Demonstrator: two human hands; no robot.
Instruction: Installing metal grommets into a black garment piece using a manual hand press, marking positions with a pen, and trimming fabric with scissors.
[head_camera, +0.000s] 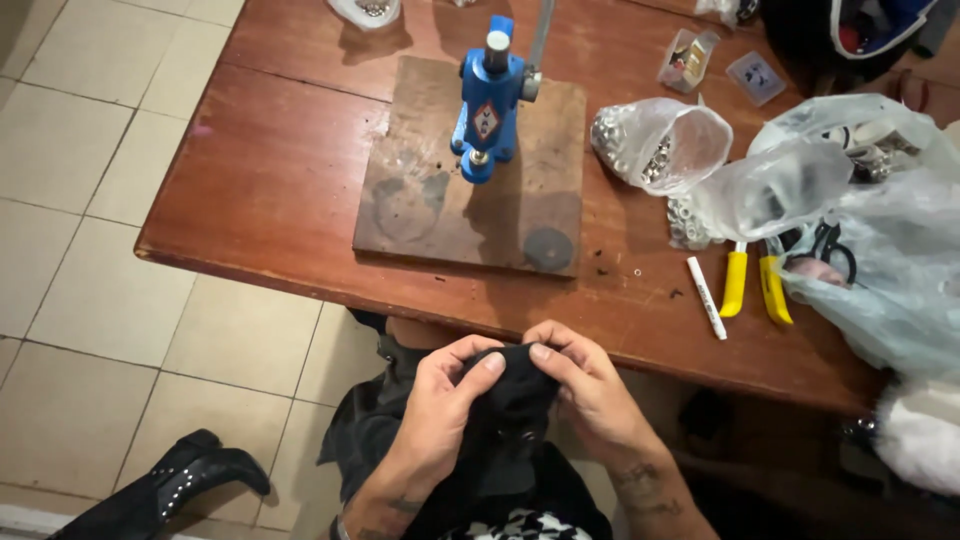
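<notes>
Fingers (492, 362) of both hands pinch black fabric (510, 400) below table (270, 190)

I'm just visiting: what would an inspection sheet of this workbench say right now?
Surface: worn wooden table carrying a wooden board.
Job's things: black fabric, held below the table edge.
Clutter: blue hand press on the board; plastic bags of metal eyelets; white marker; yellow-handled pliers; small clear boxes.
Grippers: left hand and right hand both pinch the fabric with their fingers.
Cables: nothing seen.
Surroundings: tiled floor; black studded boot.
</notes>
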